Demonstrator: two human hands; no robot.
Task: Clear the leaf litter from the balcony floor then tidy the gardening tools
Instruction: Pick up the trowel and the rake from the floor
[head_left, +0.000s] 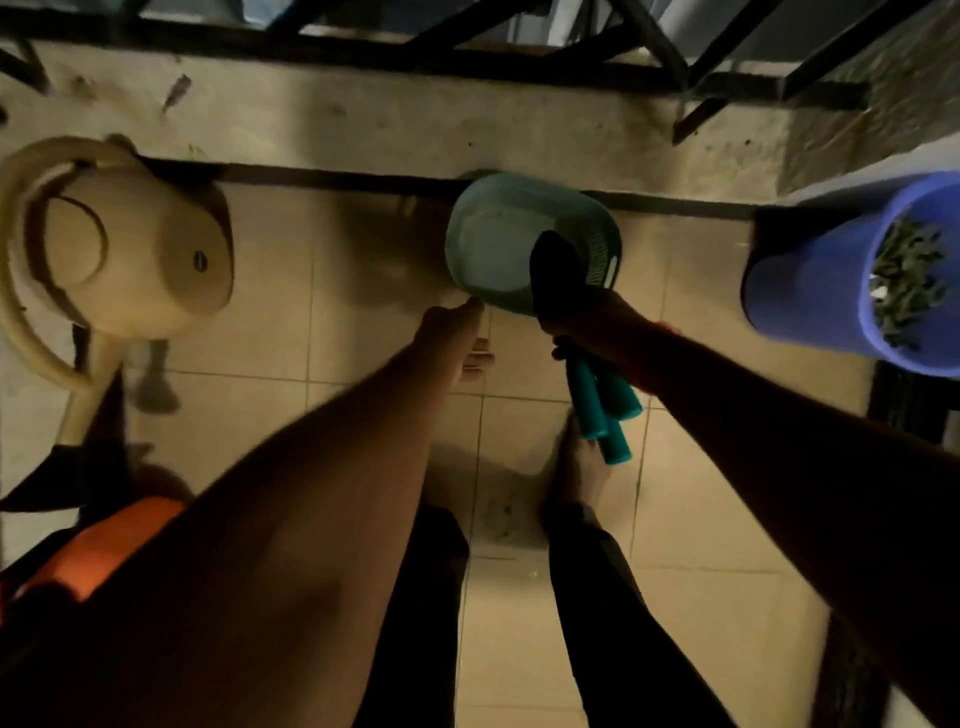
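With the left hand (457, 325) pinching the basket (519, 244) rim on the floor by the ledge, the right hand's (587, 322) grip clamps the tools (602, 410), best lowered heads-first, gently, to avoid tipping it.

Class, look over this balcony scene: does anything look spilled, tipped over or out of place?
Nothing stands out. The leaves sit inside the blue bucket, the watering can stands on the floor tiles, and the right hand holds teal-handled tools over the teal basket.
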